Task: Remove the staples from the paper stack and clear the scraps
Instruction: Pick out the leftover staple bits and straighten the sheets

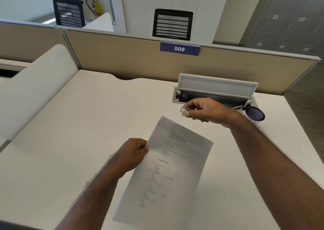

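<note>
A printed paper stack [168, 168] is held above the white desk [78, 142], tilted with its top corner pointing away from me. My left hand [135, 153] pinches the stack at its left edge. My right hand [203, 109] hovers beyond the stack's top corner, its fingers closed on a small white staple remover [183, 111] whose tip pokes out to the left. No staple shows in the blurred paper.
An open cable hatch [215, 89] with a raised lid sits at the back right of the desk. A small round mesh-topped container [255, 114] stands beside it, behind my right wrist. A beige partition [140, 61] closes off the desk's far side.
</note>
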### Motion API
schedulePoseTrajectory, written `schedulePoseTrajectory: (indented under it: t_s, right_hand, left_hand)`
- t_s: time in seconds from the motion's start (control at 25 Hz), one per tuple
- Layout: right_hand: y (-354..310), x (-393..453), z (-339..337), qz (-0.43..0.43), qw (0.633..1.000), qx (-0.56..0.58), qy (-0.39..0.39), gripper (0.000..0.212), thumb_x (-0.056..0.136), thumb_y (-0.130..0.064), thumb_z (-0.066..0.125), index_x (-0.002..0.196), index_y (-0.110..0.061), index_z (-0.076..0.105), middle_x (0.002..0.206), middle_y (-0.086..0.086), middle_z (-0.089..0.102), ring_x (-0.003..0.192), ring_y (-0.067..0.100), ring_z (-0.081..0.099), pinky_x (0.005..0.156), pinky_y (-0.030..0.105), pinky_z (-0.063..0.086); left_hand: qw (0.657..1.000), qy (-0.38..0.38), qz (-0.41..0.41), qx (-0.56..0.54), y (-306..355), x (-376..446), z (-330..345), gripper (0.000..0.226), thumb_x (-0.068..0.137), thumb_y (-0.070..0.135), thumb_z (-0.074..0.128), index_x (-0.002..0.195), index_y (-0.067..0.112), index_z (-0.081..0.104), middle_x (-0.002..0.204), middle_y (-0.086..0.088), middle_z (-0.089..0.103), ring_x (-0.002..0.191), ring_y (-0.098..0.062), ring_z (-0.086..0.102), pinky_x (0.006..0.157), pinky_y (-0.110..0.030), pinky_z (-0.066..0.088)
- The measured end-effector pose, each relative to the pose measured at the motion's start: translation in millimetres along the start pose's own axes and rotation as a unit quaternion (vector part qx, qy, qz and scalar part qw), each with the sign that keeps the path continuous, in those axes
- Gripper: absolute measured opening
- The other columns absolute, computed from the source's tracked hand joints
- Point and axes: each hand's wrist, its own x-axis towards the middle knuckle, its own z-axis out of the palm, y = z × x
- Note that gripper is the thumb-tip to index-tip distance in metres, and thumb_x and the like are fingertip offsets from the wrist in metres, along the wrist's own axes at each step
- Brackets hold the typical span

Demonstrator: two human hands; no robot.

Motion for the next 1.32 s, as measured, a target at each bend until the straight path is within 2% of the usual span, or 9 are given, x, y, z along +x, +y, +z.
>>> schedulePoseTrajectory:
  t_s: [0.16, 0.24, 0.32, 0.4, 0.6, 0.8, 1.16, 1.24, 1.32]
  right_hand:
    - [63, 23, -2, 0.102, 0.98, -0.004, 0.172, 0.046, 0.07, -0.058, 0.073, 0.093, -0.019, 0.066, 0.082, 0.001, 0.069, 0.069, 0.017, 0.064, 0.06, 0.033, 0.052]
    - [94, 34, 10, 0.171, 0.954, 0.001, 0.248, 0.047, 0.068, -0.056, 0.074, 0.086, -0.015, 0.063, 0.083, 0.007, 0.069, 0.066, 0.023, 0.065, 0.06, 0.036, 0.058]
    - [116, 41, 25, 0.216, 0.93, -0.021, 0.296, 0.041, 0.071, -0.049, 0.076, 0.077, -0.011, 0.061, 0.085, 0.012, 0.071, 0.073, 0.029, 0.066, 0.071, 0.04, 0.059]
    - [130, 44, 45, 0.247, 0.916, -0.064, 0.309, 0.038, 0.077, -0.043, 0.074, 0.078, -0.007, 0.062, 0.087, 0.013, 0.071, 0.078, 0.029, 0.063, 0.073, 0.036, 0.053]
    - [156, 54, 89, 0.305, 0.895, -0.082, 0.316, 0.047, 0.079, -0.045, 0.068, 0.105, -0.007, 0.056, 0.105, 0.01, 0.067, 0.096, 0.033, 0.065, 0.066, 0.031, 0.046]
    - [167, 62, 104, 0.327, 0.887, -0.102, 0.31, 0.048, 0.081, -0.042, 0.066, 0.11, -0.006, 0.052, 0.11, 0.011, 0.064, 0.102, 0.033, 0.063, 0.076, 0.036, 0.05]
    - [167, 58, 107, 0.359, 0.878, -0.11, 0.296, 0.051, 0.083, -0.048, 0.06, 0.111, -0.007, 0.05, 0.111, 0.011, 0.061, 0.102, 0.034, 0.061, 0.076, 0.038, 0.048]
    - [157, 48, 102, 0.349, 0.874, -0.141, 0.308, 0.058, 0.082, -0.059, 0.053, 0.116, -0.012, 0.051, 0.115, 0.008, 0.059, 0.107, 0.032, 0.059, 0.075, 0.037, 0.043]
    - [139, 34, 94, 0.267, 0.899, -0.052, 0.344, 0.063, 0.079, -0.068, 0.045, 0.115, -0.018, 0.057, 0.115, 0.005, 0.062, 0.105, 0.028, 0.061, 0.074, 0.035, 0.042]
  left_hand:
    - [0.998, 0.029, -0.025, -0.039, -24, 1, -9, 0.025, 0.098, 0.015, 0.051, 0.087, 0.008, 0.072, 0.078, -0.002, 0.074, 0.069, -0.019, 0.068, 0.067, -0.032, 0.05]
    - [0.997, 0.04, -0.031, -0.063, -34, 1, -14, 0.026, 0.099, 0.013, 0.05, 0.086, 0.007, 0.073, 0.077, -0.003, 0.075, 0.069, -0.021, 0.068, 0.067, -0.034, 0.051]
    - [0.995, 0.052, -0.036, -0.08, -41, 0, -20, 0.027, 0.099, 0.012, 0.05, 0.085, 0.007, 0.073, 0.078, -0.005, 0.076, 0.069, -0.021, 0.068, 0.067, -0.033, 0.05]
    - [0.993, 0.064, -0.038, -0.089, -47, -2, -24, 0.028, 0.099, 0.01, 0.05, 0.084, 0.007, 0.073, 0.078, -0.008, 0.076, 0.068, -0.022, 0.067, 0.066, -0.034, 0.05]
    - [0.991, 0.07, -0.034, -0.105, -54, -11, -34, 0.027, 0.1, 0.01, 0.049, 0.088, 0.004, 0.072, 0.088, -0.017, 0.076, 0.074, -0.028, 0.069, 0.07, -0.041, 0.053]
    - [0.989, 0.079, -0.035, -0.118, -53, -15, -38, 0.027, 0.101, 0.011, 0.048, 0.093, 0.007, 0.073, 0.089, -0.01, 0.078, 0.084, -0.033, 0.074, 0.08, -0.049, 0.058]
    - [0.987, 0.075, -0.023, -0.143, -43, -15, -39, 0.026, 0.101, 0.011, 0.049, 0.097, 0.007, 0.074, 0.093, -0.014, 0.078, 0.089, -0.039, 0.072, 0.085, -0.054, 0.055]
    - [0.985, 0.073, -0.016, -0.153, -39, -15, -39, 0.025, 0.101, 0.011, 0.049, 0.098, 0.006, 0.073, 0.095, -0.014, 0.078, 0.092, -0.041, 0.071, 0.087, -0.056, 0.054]
    - [0.984, 0.071, -0.003, -0.164, -34, -17, -39, 0.024, 0.101, 0.011, 0.049, 0.1, 0.007, 0.073, 0.096, -0.013, 0.078, 0.093, -0.04, 0.071, 0.089, -0.056, 0.055]
